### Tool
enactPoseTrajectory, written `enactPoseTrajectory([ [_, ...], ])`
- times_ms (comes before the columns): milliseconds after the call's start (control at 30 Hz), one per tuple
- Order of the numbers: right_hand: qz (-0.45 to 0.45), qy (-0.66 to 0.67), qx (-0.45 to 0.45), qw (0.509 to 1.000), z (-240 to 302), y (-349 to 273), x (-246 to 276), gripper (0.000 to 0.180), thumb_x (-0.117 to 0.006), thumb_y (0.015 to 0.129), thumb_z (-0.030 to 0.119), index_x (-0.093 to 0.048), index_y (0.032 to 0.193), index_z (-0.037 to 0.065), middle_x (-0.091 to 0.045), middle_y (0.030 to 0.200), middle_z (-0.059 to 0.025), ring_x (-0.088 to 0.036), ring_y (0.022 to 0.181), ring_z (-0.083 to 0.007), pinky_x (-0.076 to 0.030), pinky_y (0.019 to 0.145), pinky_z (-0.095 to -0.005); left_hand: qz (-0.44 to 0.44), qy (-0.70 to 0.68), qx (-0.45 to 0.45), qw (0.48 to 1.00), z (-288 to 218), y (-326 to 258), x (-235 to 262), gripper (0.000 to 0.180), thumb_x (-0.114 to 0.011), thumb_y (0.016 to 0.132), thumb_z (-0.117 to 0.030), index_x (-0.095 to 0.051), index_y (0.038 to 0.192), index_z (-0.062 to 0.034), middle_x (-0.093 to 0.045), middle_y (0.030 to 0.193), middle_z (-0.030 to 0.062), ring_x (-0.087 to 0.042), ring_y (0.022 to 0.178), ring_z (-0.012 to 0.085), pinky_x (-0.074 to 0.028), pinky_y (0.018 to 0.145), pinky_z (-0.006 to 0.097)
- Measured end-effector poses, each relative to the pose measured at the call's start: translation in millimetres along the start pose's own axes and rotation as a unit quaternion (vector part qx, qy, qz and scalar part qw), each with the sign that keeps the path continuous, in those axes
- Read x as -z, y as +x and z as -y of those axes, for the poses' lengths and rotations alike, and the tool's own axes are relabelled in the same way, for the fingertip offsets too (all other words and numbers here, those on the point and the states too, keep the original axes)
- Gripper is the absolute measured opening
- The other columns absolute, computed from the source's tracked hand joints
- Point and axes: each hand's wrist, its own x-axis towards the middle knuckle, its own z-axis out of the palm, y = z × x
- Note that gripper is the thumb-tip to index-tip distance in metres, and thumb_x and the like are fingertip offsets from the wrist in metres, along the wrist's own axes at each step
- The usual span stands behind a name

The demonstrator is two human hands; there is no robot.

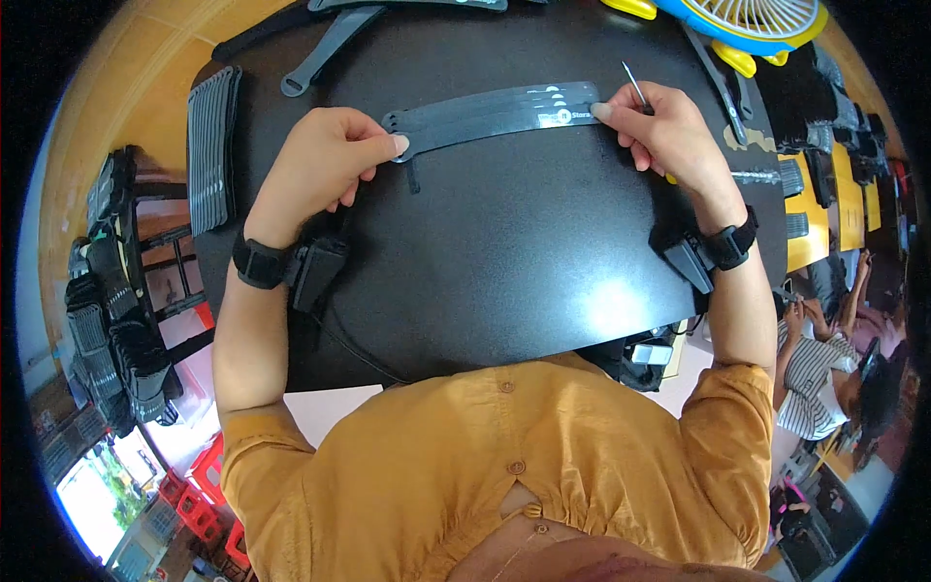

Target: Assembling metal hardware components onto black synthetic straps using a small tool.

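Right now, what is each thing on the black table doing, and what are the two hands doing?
Left hand: pressing down the strips' left end.
Right hand: pinching the strips' right end, holding a thin metal tool.
Black strips: flat, fanned, overlapping.
Strip stack: lying at the table's left edge.
Fan: cannot tell if spinning.

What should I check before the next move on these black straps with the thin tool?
1. Left hand pins the left end of the black straps: ok.
2. Right hand presses the right end by the label: ok.
3. Thin metal tool held in the right hand: ok; its tip is off the straps.
4. Straps lie flat on the black table: ok.
5. Straps aligned: not ok, they fan apart at the right.
6. Stack of straps at left, out of the way: ok.
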Motion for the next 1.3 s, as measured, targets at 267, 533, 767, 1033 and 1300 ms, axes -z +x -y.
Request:
enactPoseTrajectory([
  [267,-0.015,-0.015,0.005,1.0,2.4,-1.3,-2.2,0.022,-0.068,0.092,0.027,-0.065,0.089,0.005,-0.058,0.066,0.0027,-0.053,0.048,-0.0025,-0.036,0.039,-0.0168,-0.012,0.013,-0.012,1.0,-1.3,-0.1,-2.3,0.032,-0.072,0.087,-0.034,-0.065,0.085,-0.0027,-0.053,0.06,-0.0014,-0.049,0.041,0.0058,-0.034,0.034,0.021],
  [533,0.004,0.027,0.016,1.0,1.1,-5.9,9.9,0.023,-0.068,0.092,0.026,-0.061,0.103,0.007,-0.058,0.069,0.003,-0.054,0.051,-0.0027,-0.035,0.042,-0.0157,0.018,-0.006,-0.032,0.999,0.8,-15.2,13.0,0.027,-0.07,0.089,-0.03,-0.065,0.093,-0.0032,-0.055,0.063,-0.0018,-0.051,0.045,0.0058,-0.036,0.037,0.02],
  [767,0.014,0.179,0.074,0.981,4.4,-61.3,27.6,0.024,-0.054,0.101,0.03,-0.062,0.105,0.007,-0.062,0.082,0.0003,-0.058,0.065,-0.0056,-0.043,0.055,-0.0191,-0.073,0.138,-0.071,0.985,11.7,-92.7,19.2,0.037,-0.077,0.081,-0.026,-0.064,0.107,-0.0033,-0.057,0.075,0.0013,-0.055,0.063,0.0104,-0.044,0.055,0.026],
  [1033,0.133,0.269,0.104,0.948,27.8,-118.2,-39.5,0.026,-0.052,0.102,0.029,-0.063,0.114,0.008,-0.062,0.082,0.0019,-0.052,0.059,-0.004,-0.043,0.054,-0.0173,-0.145,0.146,-0.06,0.977,63.9,-145.6,-14.5,0.042,-0.075,0.083,-0.02,-0.06,0.115,0.001,-0.06,0.084,0.0057,-0.059,0.072,0.0132,-0.046,0.063,0.028],
  [1300,0.193,0.373,0.131,0.898,71.3,-133.6,-145.5,0.033,-0.067,0.094,0.024,-0.061,0.117,0.001,-0.064,0.087,0.0006,-0.041,0.049,-0.0003,-0.033,0.044,-0.0162,0.054,-0.325,-0.124,0.936,59.7,-153.7,-68.0,0.031,-0.07,0.091,-0.021,-0.062,0.114,-0.0019,-0.063,0.091,-0.001,-0.057,0.076,0.0062,-0.045,0.063,0.021],
])
